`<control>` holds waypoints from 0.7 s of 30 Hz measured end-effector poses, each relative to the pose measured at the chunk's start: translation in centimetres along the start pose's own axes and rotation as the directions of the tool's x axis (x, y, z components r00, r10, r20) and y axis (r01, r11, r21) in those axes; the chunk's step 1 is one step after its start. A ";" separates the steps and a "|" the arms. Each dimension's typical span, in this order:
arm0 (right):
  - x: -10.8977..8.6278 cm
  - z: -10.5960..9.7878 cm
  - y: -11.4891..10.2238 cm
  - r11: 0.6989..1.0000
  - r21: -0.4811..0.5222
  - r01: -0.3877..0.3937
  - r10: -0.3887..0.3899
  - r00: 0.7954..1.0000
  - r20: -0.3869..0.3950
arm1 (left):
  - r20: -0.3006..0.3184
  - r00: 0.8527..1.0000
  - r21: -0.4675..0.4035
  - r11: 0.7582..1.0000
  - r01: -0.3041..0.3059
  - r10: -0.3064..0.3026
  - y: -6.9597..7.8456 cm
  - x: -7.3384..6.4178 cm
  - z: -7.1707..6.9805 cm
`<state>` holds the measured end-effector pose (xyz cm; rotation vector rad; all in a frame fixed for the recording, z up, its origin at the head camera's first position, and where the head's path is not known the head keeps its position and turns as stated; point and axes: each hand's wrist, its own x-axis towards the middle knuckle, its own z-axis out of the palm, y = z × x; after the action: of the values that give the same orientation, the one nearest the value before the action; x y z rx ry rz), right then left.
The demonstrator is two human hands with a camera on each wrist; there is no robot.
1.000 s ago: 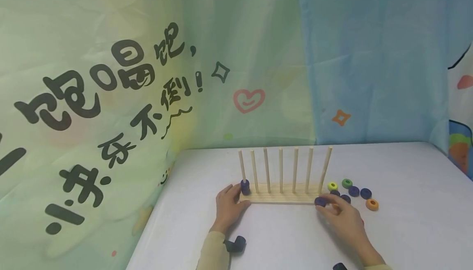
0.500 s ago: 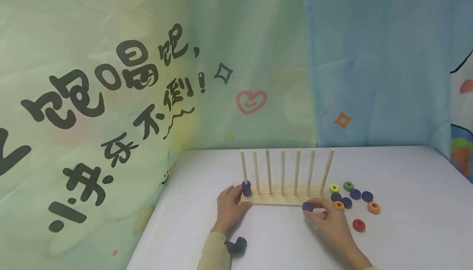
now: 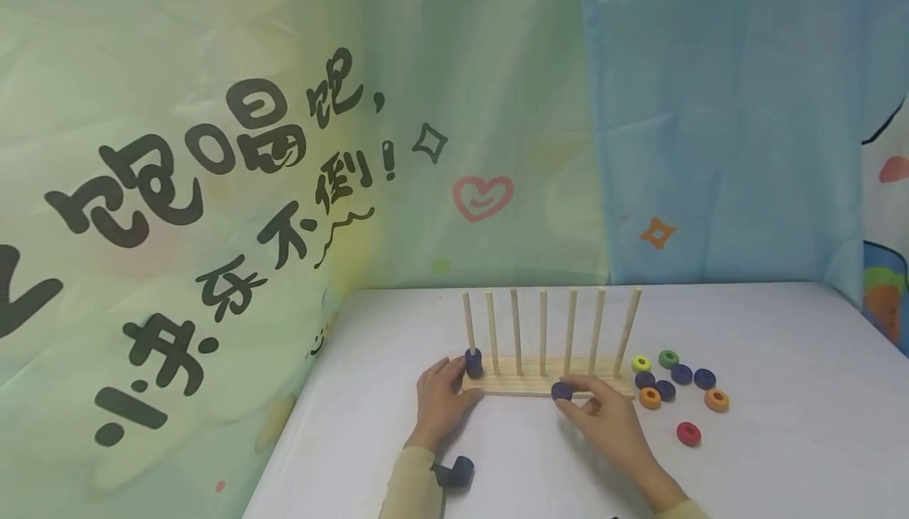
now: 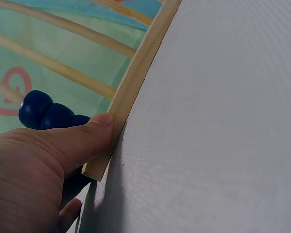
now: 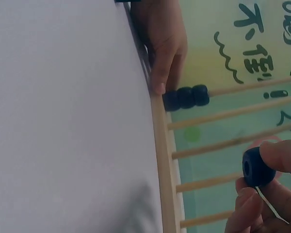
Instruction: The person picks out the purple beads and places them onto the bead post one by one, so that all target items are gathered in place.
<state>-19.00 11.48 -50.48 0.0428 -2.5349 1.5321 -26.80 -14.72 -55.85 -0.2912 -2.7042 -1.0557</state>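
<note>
A wooden peg rack [image 3: 517, 386] with several upright rods stands on the table. Three dark blue beads [image 5: 185, 98] are stacked on its leftmost rod. My left hand [image 3: 442, 404] grips the rack's left end, thumb [image 4: 99, 127] along the front edge of the base; its other fingers are mostly hidden behind. Between thumb and fingertips, my right hand [image 3: 612, 423] pinches another dark blue bead [image 5: 258, 166], its hole visible in the right wrist view. This bead is in front of the middle rods, off every rod.
Loose beads lie right of the rack: yellow [image 3: 641, 364], green [image 3: 668, 359], several dark blue [image 3: 681, 375], two orange [image 3: 716, 401] and a red one [image 3: 689, 434] nearer the front. A printed curtain [image 3: 497, 109] hangs behind the white table [image 3: 795, 393].
My right hand has carried the pinched blue bead leftward along the front of the rack, from its right end to about the middle. The left hand has stayed at the rack's left end.
</note>
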 end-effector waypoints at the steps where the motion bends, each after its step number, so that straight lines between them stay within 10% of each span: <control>1: 0.0 0.2 -0.3 1.000 0.002 0.010 -0.010 1.000 -0.001 | 0.001 1.000 0.000 1.000 0.000 0.000 0.0 0.0 0.0; 21: 2.5 2.4 -6.9 0.923 0.029 0.383 -0.384 0.923 0.019 | -0.035 0.999 0.016 0.999 -0.040 0.041 -0.1 0.0 0.1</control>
<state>-21.02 6.37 -45.13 0.5321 -2.3415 1.4083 -26.83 -14.76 -55.99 -0.3202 -2.6622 -1.0190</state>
